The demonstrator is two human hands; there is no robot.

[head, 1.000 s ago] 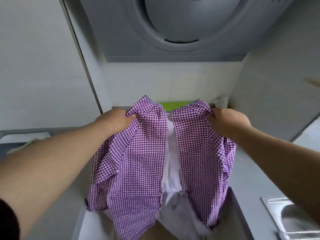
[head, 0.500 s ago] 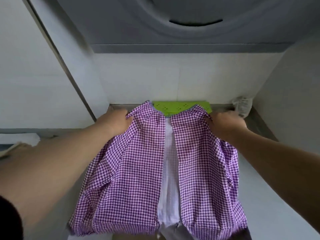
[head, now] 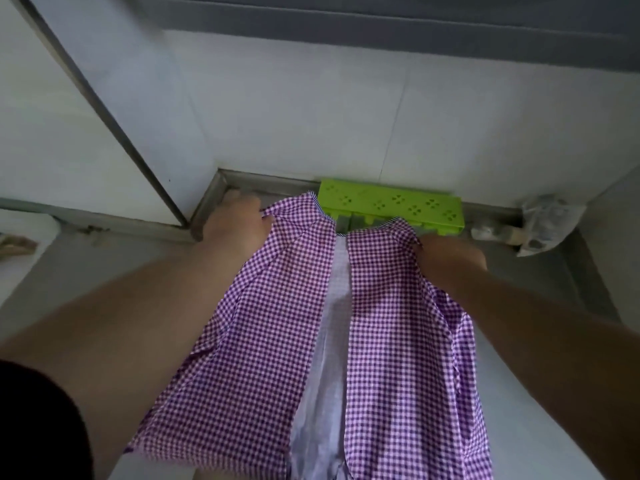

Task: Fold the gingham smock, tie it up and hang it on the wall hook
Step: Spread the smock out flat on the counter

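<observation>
Reading the gingham smock [head: 270,341] as thin, light, limp cloth; it lies spread along the grey counter [head: 540,393], its collar end touching the green rack [head: 391,206] by the wall; pale lining shows between the two checked panels. My left hand [head: 235,225] pinches the far left shoulder; my right hand [head: 450,259] is closed on the right one. I judge it will sag and slide, not hold a crease; best gripped at seams and collar edge.
</observation>
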